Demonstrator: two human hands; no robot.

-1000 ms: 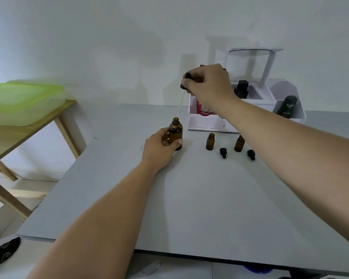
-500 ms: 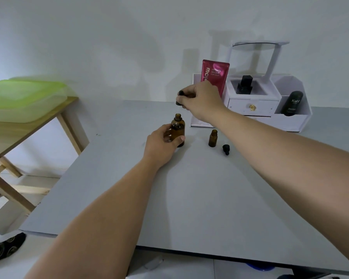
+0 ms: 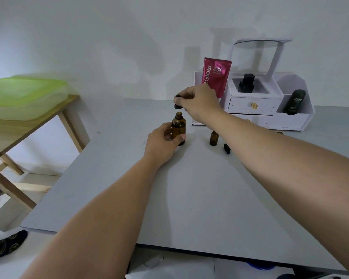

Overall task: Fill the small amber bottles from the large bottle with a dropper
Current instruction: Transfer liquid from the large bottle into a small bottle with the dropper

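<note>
My left hand (image 3: 162, 143) grips the large bottle (image 3: 179, 127) while my right hand (image 3: 198, 102) pinches the dropper (image 3: 178, 106) just above its mouth.

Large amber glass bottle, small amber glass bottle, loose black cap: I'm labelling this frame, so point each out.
Large amber glass bottle (image 3: 179, 127), head view, its brown body.
Small amber glass bottle (image 3: 213, 138), head view, its body.
Loose black cap (image 3: 226, 148), head view, its middle.

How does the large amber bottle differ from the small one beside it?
The large bottle is taller and wider than the small bottle. The left hand grips the large bottle; the small bottle stands free. The right hand holds the dropper over the large bottle, not the small bottle. Both are amber, upright and uncapped.
</note>
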